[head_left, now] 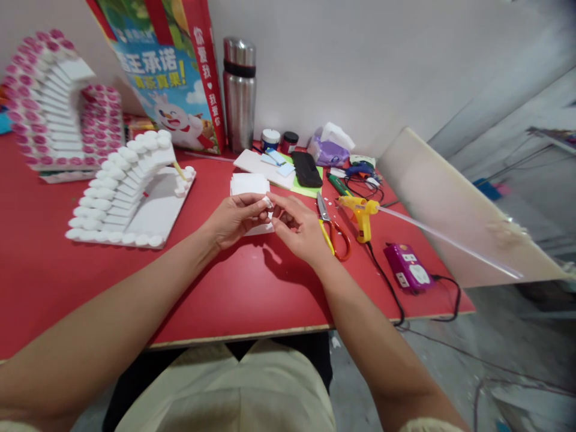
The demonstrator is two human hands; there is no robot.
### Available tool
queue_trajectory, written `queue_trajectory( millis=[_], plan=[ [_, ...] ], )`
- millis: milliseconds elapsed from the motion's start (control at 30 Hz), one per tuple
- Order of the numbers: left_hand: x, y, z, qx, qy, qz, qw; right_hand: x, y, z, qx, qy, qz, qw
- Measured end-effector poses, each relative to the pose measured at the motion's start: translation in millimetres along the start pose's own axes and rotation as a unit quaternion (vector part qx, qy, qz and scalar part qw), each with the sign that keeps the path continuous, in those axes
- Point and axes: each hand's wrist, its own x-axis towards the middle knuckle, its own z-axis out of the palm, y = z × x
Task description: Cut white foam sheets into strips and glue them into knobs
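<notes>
Over the middle of the red table, my left hand pinches a small white piece between thumb and fingers. My right hand meets it from the other side, its curled fingertips closed at the same piece. What kind of piece it is cannot be made out. Behind and below the hands lie white sheets, partly hidden by my fingers. To the left stands a white stepped model edged with rounded white pads. Close to my right hand are scissors with red and yellow handles.
A yellow glue gun with a long clear stick lies right, cabled towards a purple power socket. Behind are a steel flask, a black case, a tissue pack and a colourful box. A pink-dotted model stands far left.
</notes>
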Motion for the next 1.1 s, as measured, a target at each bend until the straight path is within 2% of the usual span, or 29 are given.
queue_trajectory(
  millis=[233,367,433,533,633,733,900,1100],
  plan=[
    [-2.2,0.4,2.6,0.008,0.021,-0.014,1.0,-2.5,6.9,2.8,-0.071,-0.01,-0.045,0.996],
    [-1.6,2.0,1.5,0.01,0.015,-0.036,0.999,-1.9,5.8,1.9,-0.07,-0.027,-0.035,0.997],
    [-1.3,3.4,-0.1,-0.001,0.011,-0.049,0.999,-0.9,4.4,1.8,-0.025,-0.033,-0.008,0.999],
    [-1.2,4.7,-2.8,-0.031,-0.007,-0.078,0.996,1.9,4.9,1.5,0.102,-0.019,0.05,0.993],
    [-1.8,5.5,-3.7,-0.062,-0.028,-0.09,0.994,5.5,8.6,0.0,0.201,0.043,0.111,0.972],
    [-2.4,7.2,-2.8,-0.085,-0.038,-0.081,0.992,8.8,11.2,-1.5,0.265,0.089,0.144,0.949],
    [-1.4,8.5,-3.4,-0.1,-0.054,-0.079,0.99,10.0,9.7,2.4,0.33,0.063,0.179,0.925],
    [0.1,5.9,-4.3,-0.085,-0.075,-0.059,0.992,8.6,10.6,8.0,0.351,0.044,0.19,0.916]
  ],
)
